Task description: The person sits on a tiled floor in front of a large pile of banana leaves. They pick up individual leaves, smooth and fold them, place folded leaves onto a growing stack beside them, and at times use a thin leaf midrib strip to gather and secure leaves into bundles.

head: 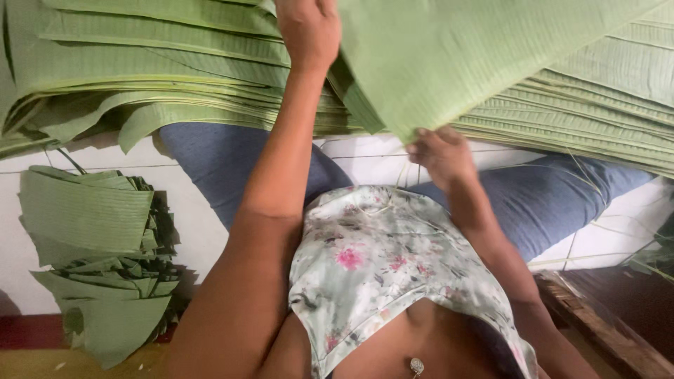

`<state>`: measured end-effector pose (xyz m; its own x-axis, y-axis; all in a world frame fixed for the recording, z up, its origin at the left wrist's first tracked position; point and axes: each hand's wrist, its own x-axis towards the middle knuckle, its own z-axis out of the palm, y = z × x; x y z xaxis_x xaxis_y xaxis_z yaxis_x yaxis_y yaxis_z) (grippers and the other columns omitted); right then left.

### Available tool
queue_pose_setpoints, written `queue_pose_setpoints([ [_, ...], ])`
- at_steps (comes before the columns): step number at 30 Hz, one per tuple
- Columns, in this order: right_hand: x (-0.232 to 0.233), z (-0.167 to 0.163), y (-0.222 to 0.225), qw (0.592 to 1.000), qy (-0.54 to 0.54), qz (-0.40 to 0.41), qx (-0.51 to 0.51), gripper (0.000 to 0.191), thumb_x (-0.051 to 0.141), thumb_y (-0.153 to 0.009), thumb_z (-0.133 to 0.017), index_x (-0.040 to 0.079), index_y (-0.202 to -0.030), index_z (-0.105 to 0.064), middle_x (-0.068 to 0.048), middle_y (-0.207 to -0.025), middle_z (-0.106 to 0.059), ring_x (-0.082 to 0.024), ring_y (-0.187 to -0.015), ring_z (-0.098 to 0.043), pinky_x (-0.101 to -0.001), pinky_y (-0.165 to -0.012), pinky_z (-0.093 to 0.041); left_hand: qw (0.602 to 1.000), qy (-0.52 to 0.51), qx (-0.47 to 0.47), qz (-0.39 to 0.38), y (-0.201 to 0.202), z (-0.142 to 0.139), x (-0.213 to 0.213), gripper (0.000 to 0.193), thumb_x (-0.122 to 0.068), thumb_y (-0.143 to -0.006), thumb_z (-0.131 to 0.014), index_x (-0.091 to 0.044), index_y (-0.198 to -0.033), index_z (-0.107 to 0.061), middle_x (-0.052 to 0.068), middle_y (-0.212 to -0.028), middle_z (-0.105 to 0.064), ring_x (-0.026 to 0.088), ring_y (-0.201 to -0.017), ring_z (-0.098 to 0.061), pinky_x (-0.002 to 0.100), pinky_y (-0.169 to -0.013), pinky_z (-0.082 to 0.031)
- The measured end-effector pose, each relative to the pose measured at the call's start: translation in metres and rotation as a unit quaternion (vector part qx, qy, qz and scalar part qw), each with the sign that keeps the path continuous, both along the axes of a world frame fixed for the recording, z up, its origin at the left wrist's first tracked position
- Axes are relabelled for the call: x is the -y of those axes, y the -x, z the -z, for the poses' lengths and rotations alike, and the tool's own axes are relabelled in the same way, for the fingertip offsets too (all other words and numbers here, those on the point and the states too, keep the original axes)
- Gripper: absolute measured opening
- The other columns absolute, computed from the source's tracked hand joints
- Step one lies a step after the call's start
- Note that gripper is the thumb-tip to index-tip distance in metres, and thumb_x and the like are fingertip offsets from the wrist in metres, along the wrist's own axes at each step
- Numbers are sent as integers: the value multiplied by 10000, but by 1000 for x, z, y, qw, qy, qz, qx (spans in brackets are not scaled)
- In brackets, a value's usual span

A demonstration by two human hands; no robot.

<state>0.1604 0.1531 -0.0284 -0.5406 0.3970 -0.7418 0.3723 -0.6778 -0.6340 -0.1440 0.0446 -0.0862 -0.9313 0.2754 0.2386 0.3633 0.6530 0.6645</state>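
Note:
A large green banana leaf sheet (463,49) is lifted above a wide stack of banana leaves (140,63) that spreads across my lap. My left hand (309,28) reaches up to the sheet's left edge and grips it near the top of the view. My right hand (439,151) pinches the sheet's lower corner from underneath. More layered leaves (597,112) lie at the right under the raised sheet. My knees in blue trousers (210,161) show below the stack.
A pile of cut and folded leaf pieces (105,260) lies on the white tiled floor (189,238) at the left. A dark wooden plank (604,323) sits at the lower right. Thin leaf strips (632,231) trail over the tiles at right.

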Motion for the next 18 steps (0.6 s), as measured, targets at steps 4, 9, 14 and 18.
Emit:
queue_pose_setpoints([
  [4, 21, 46, 27, 997, 36, -47, -58, 222, 139, -1005, -675, -29, -1129, -602, -138, -997, -695, -247, -842, -700, -380, -747, -595, 944, -18, -111, 310, -45, -11, -18, 399, -239, -928, -708, -95, -1298, -667, 167, -1292, -615, 408, -1186, -563, 534, -1025, -461],
  [9, -23, 30, 19, 974, 70, -201, -76, 319, 215, -961, -558, -40, -1148, -599, -141, -1055, -755, -282, -955, -750, -400, -807, -620, 886, 101, -122, 436, -64, -12, -46, 466, -254, -878, -698, -113, -1321, -650, 175, -1462, -476, 366, -1375, -420, 561, -1100, -380],
  [14, -126, 19, 18, 966, -176, -110, -155, 199, 162, -1125, -580, -24, -1123, -650, -156, -984, -702, -240, -817, -659, -363, -757, -570, 884, 151, -81, 435, -59, -10, -54, 520, -343, -862, -686, -183, -1354, -637, 162, -1458, -489, 352, -1342, -403, 606, -1049, -345],
  [18, -144, 35, 29, 988, -93, 81, -95, 85, 87, -1101, -625, 3, -1094, -624, -77, -889, -676, -157, -742, -679, -294, -660, -589, 873, 193, -62, 443, -63, -10, -66, 553, -408, -859, -662, -202, -1370, -620, 171, -1480, -461, 359, -1330, -380, 627, -1028, -315],
])
